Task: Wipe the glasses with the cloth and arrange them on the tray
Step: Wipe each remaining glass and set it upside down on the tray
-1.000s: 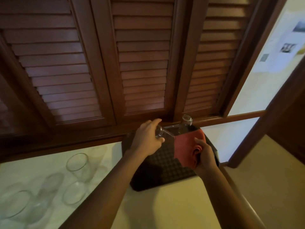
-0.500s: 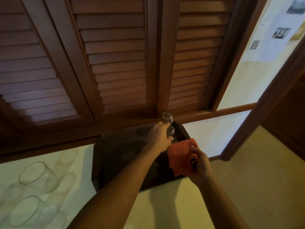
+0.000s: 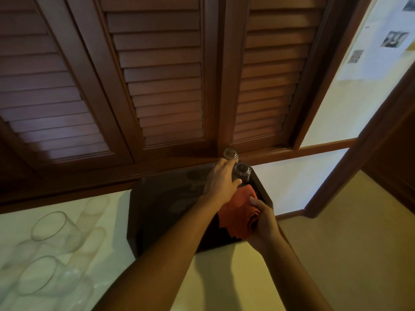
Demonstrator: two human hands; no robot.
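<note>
— Why are those glasses [image 3: 54, 230] lying at the left of the bench [image 3: 224, 277]?

— Unwiped yet, I'd say. Left hand [image 3: 221, 182] fingers wrap a glass [image 3: 241, 172] at the tray [image 3: 157, 198]'s far right corner, beside another [image 3: 230, 153].

— And the right hand [image 3: 261, 217]?

— Pinching the orange cloth [image 3: 238, 212], kept ready.

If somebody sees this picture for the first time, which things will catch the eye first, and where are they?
The orange cloth, bunched in the right hand over the dark tray, is the brightest spot. Just beyond it, the left hand grips a small glass at the tray's far right corner, beside another glass. Large clear glasses stand at lower left.
</note>
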